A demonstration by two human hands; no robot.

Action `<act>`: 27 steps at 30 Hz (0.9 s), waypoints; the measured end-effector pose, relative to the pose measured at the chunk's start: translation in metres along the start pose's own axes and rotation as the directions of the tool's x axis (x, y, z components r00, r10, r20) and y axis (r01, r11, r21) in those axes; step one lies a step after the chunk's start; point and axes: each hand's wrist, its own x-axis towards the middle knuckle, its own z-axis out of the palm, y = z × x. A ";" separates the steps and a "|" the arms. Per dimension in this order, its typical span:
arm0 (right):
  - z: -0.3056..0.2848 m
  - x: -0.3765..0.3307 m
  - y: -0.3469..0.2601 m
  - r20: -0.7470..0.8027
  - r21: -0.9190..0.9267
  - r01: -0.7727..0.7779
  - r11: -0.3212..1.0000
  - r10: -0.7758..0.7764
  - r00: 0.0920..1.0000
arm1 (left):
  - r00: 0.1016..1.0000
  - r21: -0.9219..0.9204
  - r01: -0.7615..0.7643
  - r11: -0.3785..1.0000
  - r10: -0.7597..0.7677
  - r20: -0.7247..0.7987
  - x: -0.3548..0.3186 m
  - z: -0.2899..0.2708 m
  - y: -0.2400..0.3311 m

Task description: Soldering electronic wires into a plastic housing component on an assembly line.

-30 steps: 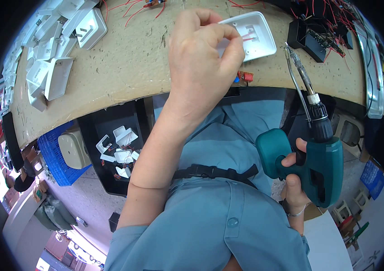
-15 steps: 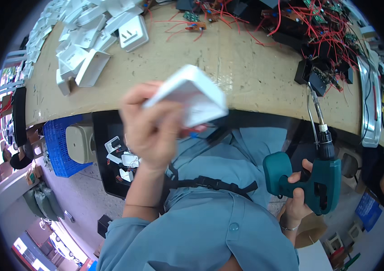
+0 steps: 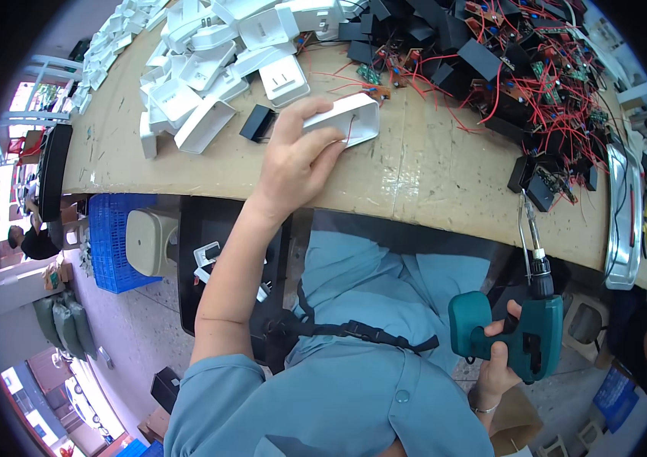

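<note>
Nearest you, your right hand was wrapped tight around the handle of one teal drill, held low beside your lap with its bit pointing up toward the table edge. The drill looked the heaviest thing in play: stiff, with a moulded handle that gave you a sure hold, so one hand was enough.

Farther out, your left hand reached over the table edge, its grip closed on one white case that lay on the table just ahead of you, thumb below and fingers laid over the near long side. That case probably handled light and rigid: thin moulded plastic, smooth and a little slippery, open on one face with a thin red wire showing at the rim. You were best taking it across the long walls, as you did, not by the open rim, which could flex or catch the wire.

One small black cover lay just left of that hand. Beyond it sat the pile of white cases, at least a dozen, too heaped to count exactly. To the far right lay the black modules with red wires and green boards, again well over ten and too tangled to number.
</note>
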 end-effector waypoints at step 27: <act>-0.001 0.010 0.007 0.002 -0.008 -0.005 1.000 0.005 1.000 | 0.906 0.094 0.091 0.991 -0.043 -0.422 0.133 -0.054 -0.067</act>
